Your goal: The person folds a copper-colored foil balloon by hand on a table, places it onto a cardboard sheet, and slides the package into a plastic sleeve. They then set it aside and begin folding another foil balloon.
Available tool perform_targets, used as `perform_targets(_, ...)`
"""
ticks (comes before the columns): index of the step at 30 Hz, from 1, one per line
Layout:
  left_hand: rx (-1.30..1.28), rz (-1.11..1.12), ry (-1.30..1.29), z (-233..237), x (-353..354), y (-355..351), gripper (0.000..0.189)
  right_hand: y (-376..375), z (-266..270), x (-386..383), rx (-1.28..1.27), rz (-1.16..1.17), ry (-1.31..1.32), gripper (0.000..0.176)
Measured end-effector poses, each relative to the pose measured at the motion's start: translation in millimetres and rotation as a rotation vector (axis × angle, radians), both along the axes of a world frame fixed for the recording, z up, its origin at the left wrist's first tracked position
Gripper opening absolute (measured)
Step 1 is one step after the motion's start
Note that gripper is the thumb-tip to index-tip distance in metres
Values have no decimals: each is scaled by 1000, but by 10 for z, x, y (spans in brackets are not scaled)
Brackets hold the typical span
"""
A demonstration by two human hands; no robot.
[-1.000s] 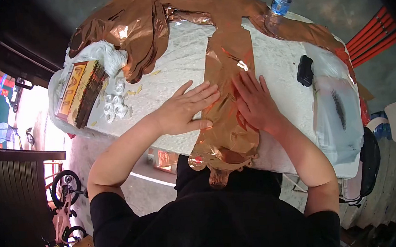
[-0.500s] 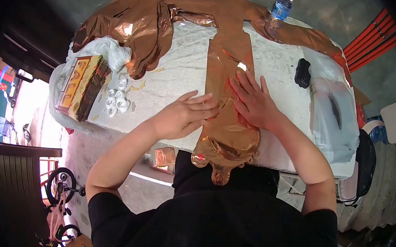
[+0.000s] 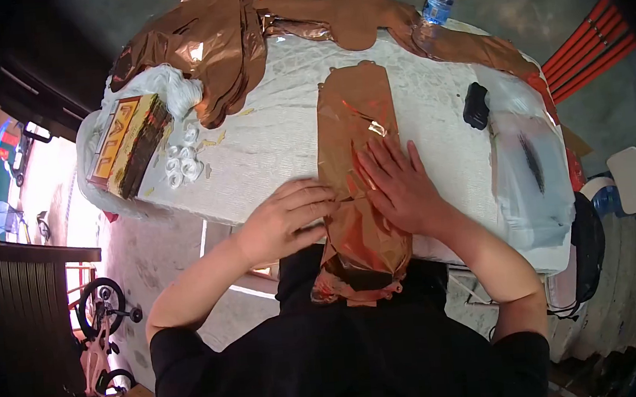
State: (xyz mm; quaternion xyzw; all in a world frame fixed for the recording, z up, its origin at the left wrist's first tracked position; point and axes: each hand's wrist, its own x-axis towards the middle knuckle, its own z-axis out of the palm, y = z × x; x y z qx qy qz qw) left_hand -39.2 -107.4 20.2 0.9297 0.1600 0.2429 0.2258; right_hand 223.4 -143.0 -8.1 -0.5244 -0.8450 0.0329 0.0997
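A flat copper-coloured foil balloon (image 3: 357,123) lies lengthwise on the table in front of me, its near end crumpled and hanging over the edge at my lap. My right hand (image 3: 404,187) rests palm down on its right side, fingers stretched out. At the balloon's left edge is my left hand (image 3: 286,220), fingers slightly bent and thumb apart, the fingertips touching the foil. More copper foil balloons (image 3: 226,51) are heaped along the far side of the table.
On the white-covered table (image 3: 283,145) are a yellow-brown box (image 3: 128,147), several white ribbon rolls (image 3: 182,161), a black object (image 3: 476,107) and clear plastic packaging (image 3: 532,180). A water bottle (image 3: 440,0) stands at the back. Red poles (image 3: 592,50) are at right.
The foil balloon has slid toward me; its far end now lies apart from the heap. My hands have moved slightly nearer with it. The view has shifted a little.
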Motion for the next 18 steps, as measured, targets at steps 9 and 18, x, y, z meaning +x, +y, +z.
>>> perform_targets(9,416,-156,112,-65,225,427,34,-13,-13,-1,3,-9,24,59)
perform_targets(18,-11,-51,-38,-130,241,433,30,70,128,555,6,12,192,61)
